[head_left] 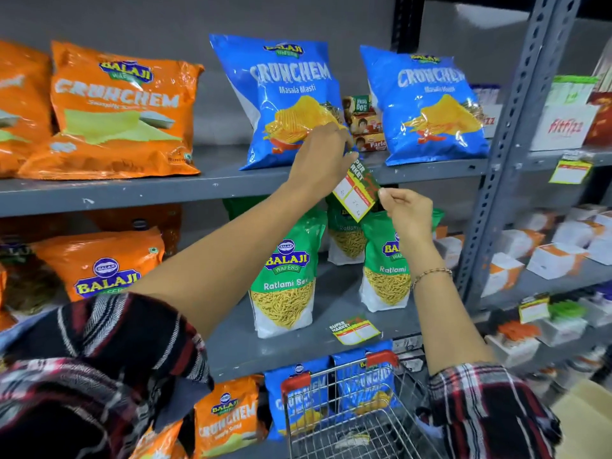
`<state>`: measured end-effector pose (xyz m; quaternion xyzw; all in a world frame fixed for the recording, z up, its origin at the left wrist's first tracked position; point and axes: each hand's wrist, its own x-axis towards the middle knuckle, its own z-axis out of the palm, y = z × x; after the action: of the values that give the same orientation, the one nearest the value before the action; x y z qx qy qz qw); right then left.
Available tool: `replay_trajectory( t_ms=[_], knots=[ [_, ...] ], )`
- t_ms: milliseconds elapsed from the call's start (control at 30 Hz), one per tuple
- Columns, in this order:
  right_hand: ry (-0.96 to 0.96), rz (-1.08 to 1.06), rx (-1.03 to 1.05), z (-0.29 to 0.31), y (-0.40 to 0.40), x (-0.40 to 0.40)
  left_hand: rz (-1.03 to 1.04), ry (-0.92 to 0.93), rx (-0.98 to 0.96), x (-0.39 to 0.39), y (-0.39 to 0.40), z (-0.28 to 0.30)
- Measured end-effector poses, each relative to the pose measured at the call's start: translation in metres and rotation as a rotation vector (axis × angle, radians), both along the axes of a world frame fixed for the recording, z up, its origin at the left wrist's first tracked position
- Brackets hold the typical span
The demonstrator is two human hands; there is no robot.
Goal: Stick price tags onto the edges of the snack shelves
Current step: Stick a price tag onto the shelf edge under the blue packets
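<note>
A price tag point(356, 191), white and yellow with a green "Super Market" band, hangs tilted in front of the upper grey shelf edge point(132, 193). My left hand point(323, 157) pinches its top corner just below a blue Crunchem bag point(284, 101). My right hand point(405, 212) pinches the tag's right edge with closed fingers. A second price tag point(355, 329) sits stuck on the front edge of the middle shelf point(298, 349), under the green Ratlami Sev bags point(284, 276).
Orange Crunchem bags point(116, 111) fill the upper shelf's left side. A wire trolley point(351, 409) with red handle grips stands below my arms. A perforated grey upright point(506, 144) divides the racks; the right rack holds white boxes point(556, 260) and two tagged edges point(570, 172).
</note>
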<state>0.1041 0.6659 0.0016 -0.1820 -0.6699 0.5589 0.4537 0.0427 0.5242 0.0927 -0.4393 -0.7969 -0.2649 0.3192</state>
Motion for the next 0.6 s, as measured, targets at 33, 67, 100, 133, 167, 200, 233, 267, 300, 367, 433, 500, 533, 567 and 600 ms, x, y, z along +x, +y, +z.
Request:
replay_trajectory(
  t_ms=[33, 67, 100, 133, 167, 200, 233, 267, 300, 367, 433, 500, 533, 567, 600],
  knots=[
    [-0.002, -0.004, 0.002, 0.001, -0.001, 0.001, 0.001, -0.021, 0.020, 0.002, 0.002, 0.002],
    [-0.004, -0.010, 0.005, 0.001, -0.001, 0.002, -0.002, -0.052, 0.041, 0.003, 0.003, 0.003],
    [-0.002, -0.016, 0.006, 0.002, -0.001, 0.002, -0.007, -0.089, 0.059, 0.004, 0.004, 0.005],
    [-0.004, -0.023, 0.010, 0.003, -0.001, 0.003, -0.012, -0.119, 0.074, 0.005, 0.005, 0.006],
    [-0.007, -0.034, 0.021, 0.004, -0.001, 0.004, -0.016, -0.142, 0.083, 0.005, 0.005, 0.006],
    [-0.017, -0.041, 0.040, 0.005, -0.001, 0.004, -0.019, -0.160, 0.089, 0.006, 0.005, 0.005],
    [-0.026, -0.046, 0.058, 0.006, -0.001, 0.005, -0.021, -0.173, 0.095, 0.007, 0.004, 0.004],
    [-0.032, -0.049, 0.080, 0.007, -0.002, 0.007, -0.024, -0.184, 0.105, 0.008, 0.004, 0.003],
    [-0.037, -0.054, 0.095, 0.009, -0.001, 0.008, -0.025, -0.193, 0.114, 0.009, 0.003, 0.002],
    [-0.048, -0.064, 0.123, 0.011, -0.001, 0.011, -0.024, -0.206, 0.135, 0.008, -0.001, 0.000],
    [-0.053, -0.069, 0.170, 0.015, 0.000, 0.016, -0.025, -0.226, 0.172, 0.006, -0.007, -0.001],
    [-0.050, -0.067, 0.227, 0.022, -0.002, 0.020, -0.019, -0.242, 0.209, 0.006, -0.015, -0.002],
    [-0.049, -0.058, 0.248, 0.026, -0.003, 0.022, -0.011, -0.246, 0.231, 0.006, -0.020, -0.003],
    [-0.049, -0.045, 0.261, 0.030, -0.004, 0.021, -0.001, -0.255, 0.257, 0.005, -0.027, -0.004],
    [-0.052, -0.032, 0.273, 0.035, -0.006, 0.021, 0.013, -0.266, 0.281, 0.004, -0.033, -0.006]
  ],
)
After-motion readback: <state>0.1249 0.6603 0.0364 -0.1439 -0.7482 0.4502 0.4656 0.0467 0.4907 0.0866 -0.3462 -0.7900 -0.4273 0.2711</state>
